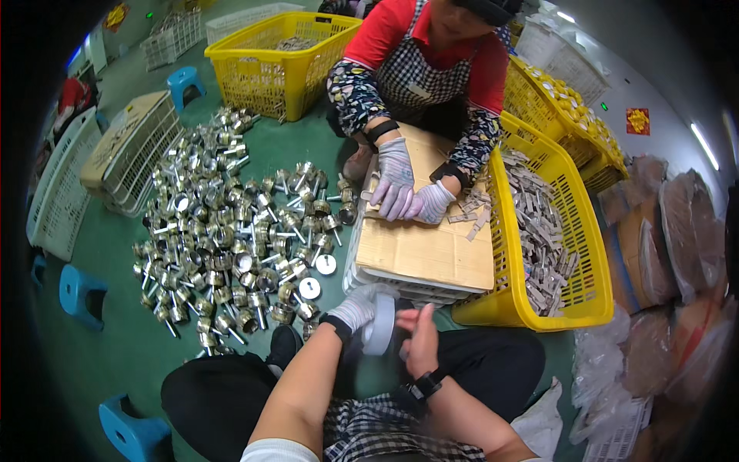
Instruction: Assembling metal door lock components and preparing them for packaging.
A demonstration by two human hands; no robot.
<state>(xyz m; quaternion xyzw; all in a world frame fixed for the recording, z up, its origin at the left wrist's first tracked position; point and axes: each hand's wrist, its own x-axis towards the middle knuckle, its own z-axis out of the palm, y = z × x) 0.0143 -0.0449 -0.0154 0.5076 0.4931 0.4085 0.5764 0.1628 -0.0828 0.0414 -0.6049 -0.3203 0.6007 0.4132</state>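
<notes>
Left hand (360, 306), in a white glove, grips a white disc (379, 325) by its edge, held upright over the lap. Right hand (419, 339), bare with a black wristwatch, is loosely curled just beside the disc, fingertips touching it. Beyond the hands lies a cardboard sheet (423, 246) on a white crate, where a co-worker's gloved hands (408, 189) press metal strips. Left of it, a pile of metal parts (231, 239) covers the green floor. Right stands a yellow basket (573, 231) of strips.
</notes>
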